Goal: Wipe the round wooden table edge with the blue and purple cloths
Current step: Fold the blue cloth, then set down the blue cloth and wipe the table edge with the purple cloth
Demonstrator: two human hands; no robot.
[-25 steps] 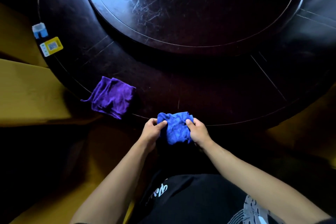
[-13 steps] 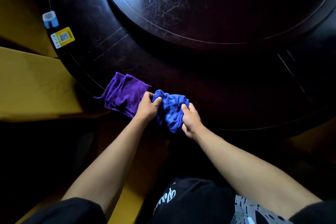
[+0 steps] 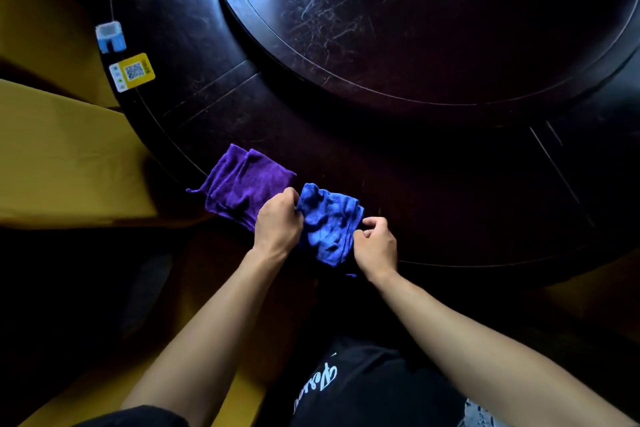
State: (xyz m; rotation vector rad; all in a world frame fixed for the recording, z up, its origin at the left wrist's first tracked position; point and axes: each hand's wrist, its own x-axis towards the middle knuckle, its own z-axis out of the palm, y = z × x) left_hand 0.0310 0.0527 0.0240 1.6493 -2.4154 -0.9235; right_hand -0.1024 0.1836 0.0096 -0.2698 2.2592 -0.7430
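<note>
Blue cloth (image 3: 328, 225) pinched by left hand (image 3: 278, 222) and right hand (image 3: 375, 246), its lower edge lost in shadow.

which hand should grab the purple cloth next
Probably the left. The left hand grips the blue cloth right beside the purple cloth, partly overlapping it. The right hand is on the blue cloth's far side.
</note>
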